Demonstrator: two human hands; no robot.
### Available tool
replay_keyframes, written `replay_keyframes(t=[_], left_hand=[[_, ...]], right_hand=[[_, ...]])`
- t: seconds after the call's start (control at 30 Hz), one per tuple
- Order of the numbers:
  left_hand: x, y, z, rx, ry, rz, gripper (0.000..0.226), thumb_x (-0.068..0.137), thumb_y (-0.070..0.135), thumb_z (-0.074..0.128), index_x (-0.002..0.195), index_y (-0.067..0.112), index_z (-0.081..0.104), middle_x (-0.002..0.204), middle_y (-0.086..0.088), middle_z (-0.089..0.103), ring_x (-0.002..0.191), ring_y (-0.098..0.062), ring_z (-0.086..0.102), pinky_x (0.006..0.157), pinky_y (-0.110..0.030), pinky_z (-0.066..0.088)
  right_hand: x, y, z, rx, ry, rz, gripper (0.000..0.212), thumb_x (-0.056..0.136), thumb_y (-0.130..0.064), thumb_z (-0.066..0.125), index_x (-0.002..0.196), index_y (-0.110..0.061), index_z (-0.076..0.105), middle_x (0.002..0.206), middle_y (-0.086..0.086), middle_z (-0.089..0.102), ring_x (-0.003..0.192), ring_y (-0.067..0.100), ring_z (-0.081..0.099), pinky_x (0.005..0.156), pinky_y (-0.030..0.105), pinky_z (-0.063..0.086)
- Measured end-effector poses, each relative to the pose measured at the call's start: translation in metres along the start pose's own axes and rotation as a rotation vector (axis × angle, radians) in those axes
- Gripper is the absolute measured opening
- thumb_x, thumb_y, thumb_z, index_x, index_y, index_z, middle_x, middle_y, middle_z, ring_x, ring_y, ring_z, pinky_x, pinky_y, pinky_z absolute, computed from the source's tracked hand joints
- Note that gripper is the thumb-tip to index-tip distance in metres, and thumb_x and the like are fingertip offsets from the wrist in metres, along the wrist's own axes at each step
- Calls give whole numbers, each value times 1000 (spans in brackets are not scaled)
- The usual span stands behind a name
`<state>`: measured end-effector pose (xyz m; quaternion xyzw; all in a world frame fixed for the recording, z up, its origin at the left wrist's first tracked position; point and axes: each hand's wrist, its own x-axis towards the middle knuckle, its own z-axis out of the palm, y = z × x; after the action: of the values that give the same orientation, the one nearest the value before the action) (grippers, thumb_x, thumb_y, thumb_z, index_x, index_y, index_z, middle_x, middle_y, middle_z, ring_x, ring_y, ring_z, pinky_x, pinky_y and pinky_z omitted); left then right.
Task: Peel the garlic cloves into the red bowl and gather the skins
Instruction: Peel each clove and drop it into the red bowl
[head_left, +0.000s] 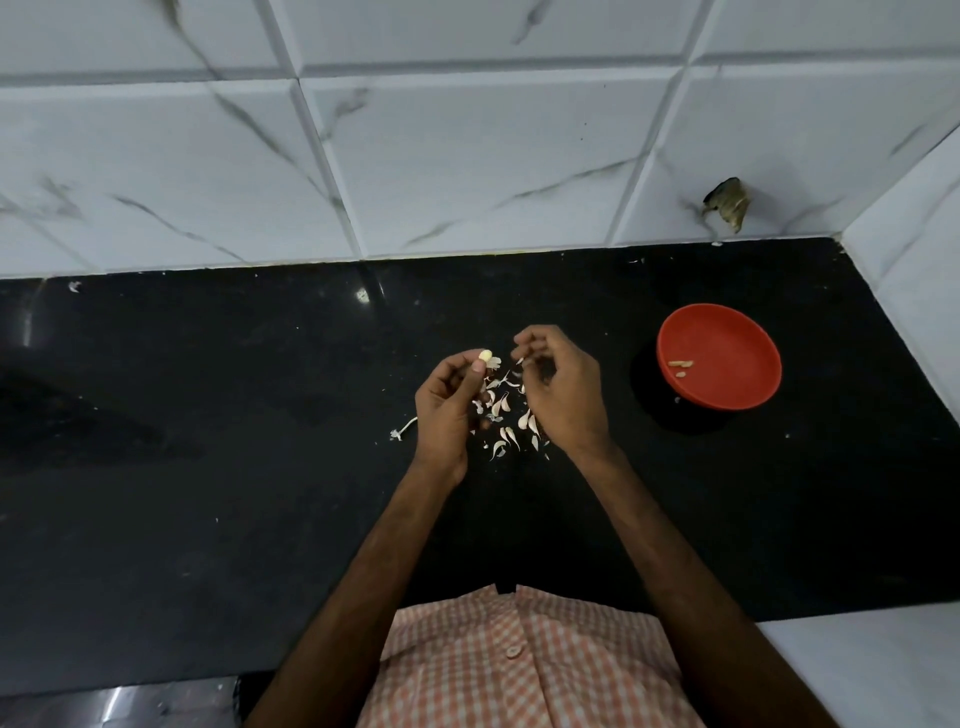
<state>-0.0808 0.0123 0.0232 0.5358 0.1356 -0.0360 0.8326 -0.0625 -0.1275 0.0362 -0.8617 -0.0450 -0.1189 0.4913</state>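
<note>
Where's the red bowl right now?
In the head view the red bowl sits on the black counter, to the right of the right hand, near the tiled wall corner.

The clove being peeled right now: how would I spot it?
Start at the black counter, where the two hands meet over a litter of skins. The clove sits pinched at the left hand fingertips. It is plump and pale yellow; the skins are thin, white, and lie flat.

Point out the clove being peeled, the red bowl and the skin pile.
garlic clove (484, 355), head view, its bare yellow tip.
red bowl (696, 332), head view, bare inner wall.
skin pile (503, 405), head view, middle of heap.
</note>
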Motion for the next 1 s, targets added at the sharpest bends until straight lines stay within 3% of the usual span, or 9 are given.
replay_keyframes(t=[0.13, 0.23, 0.37, 0.43, 0.57, 0.67, 0.77, 0.87, 1.0], left_hand=[[1, -1, -1, 70, -8, 55, 14, 95, 12, 66, 108, 8, 68, 85, 0, 68, 69, -13, 59, 44, -21, 46], [2, -4, -1, 189, 2, 99, 6, 92, 11, 70, 98, 11, 71, 81, -3, 69, 65, -10, 58, 45, -21, 45], [4, -7, -4, 357, 13, 205, 5, 85, 6, 76, 90, 8, 74, 84, -3, 75, 77, -17, 70, 73, -30, 58], [6, -8, -8, 485, -33, 265, 5, 84, 9, 78, 88, 11, 75, 85, 5, 75, 82, -21, 70, 78, -35, 58], [9, -5, -13, 813, -118, 436, 14, 82, 13, 80, 86, 25, 75, 81, 33, 63, 76, -2, 55, 66, -13, 41], [9, -3, -16, 760, -152, 400, 24, 81, 11, 81, 83, 33, 72, 81, 32, 64, 75, -2, 58, 68, -13, 43], [10, -6, -19, 635, -188, 359, 24, 82, 10, 79, 84, 33, 73, 83, 20, 71, 85, -20, 67, 78, -36, 57], [10, -11, -25, 548, -234, 320, 16, 84, 17, 78, 87, 32, 75, 88, 0, 75, 90, -32, 70, 84, -56, 57], [9, -12, -26, 464, -245, 304, 9, 87, 11, 75, 90, 20, 75, 88, -12, 75, 88, -39, 70, 86, -56, 57]], right_hand=[[-2, -5, 3, 76, -15, 29, 14, 97, -11, 59, 103, -13, 71, 96, -7, 71, 91, 8, 69, 80, 29, 58], [-3, -7, 4, 185, -60, 69, 13, 97, -19, 65, 105, -12, 73, 102, -6, 72, 98, 9, 68, 84, 25, 56], [-4, -4, 4, 164, -57, 138, 6, 92, -16, 71, 93, -13, 76, 88, -7, 73, 85, 9, 69, 78, 32, 58], [-5, -4, 5, 112, -44, 176, 6, 91, -17, 72, 88, -13, 75, 80, -9, 72, 76, 7, 69, 76, 33, 59], [0, -3, 3, -33, -114, 253, 12, 92, -20, 72, 81, -15, 74, 72, -5, 72, 67, 10, 71, 71, 41, 61], [6, -2, -4, 8, -238, 359, 15, 93, -21, 71, 79, -19, 73, 75, -1, 74, 70, 16, 74, 73, 45, 63], [7, -3, -9, 124, -283, 433, 12, 95, -15, 68, 86, -9, 74, 80, 3, 74, 73, 18, 75, 73, 44, 64], [6, 0, -10, 77, -340, 398, 10, 95, -15, 69, 91, -7, 74, 83, 6, 75, 74, 19, 76, 74, 42, 64], [7, 0, -13, 117, -364, 360, 10, 93, -12, 70, 95, -4, 75, 87, 8, 74, 80, 22, 76, 73, 36, 64]])
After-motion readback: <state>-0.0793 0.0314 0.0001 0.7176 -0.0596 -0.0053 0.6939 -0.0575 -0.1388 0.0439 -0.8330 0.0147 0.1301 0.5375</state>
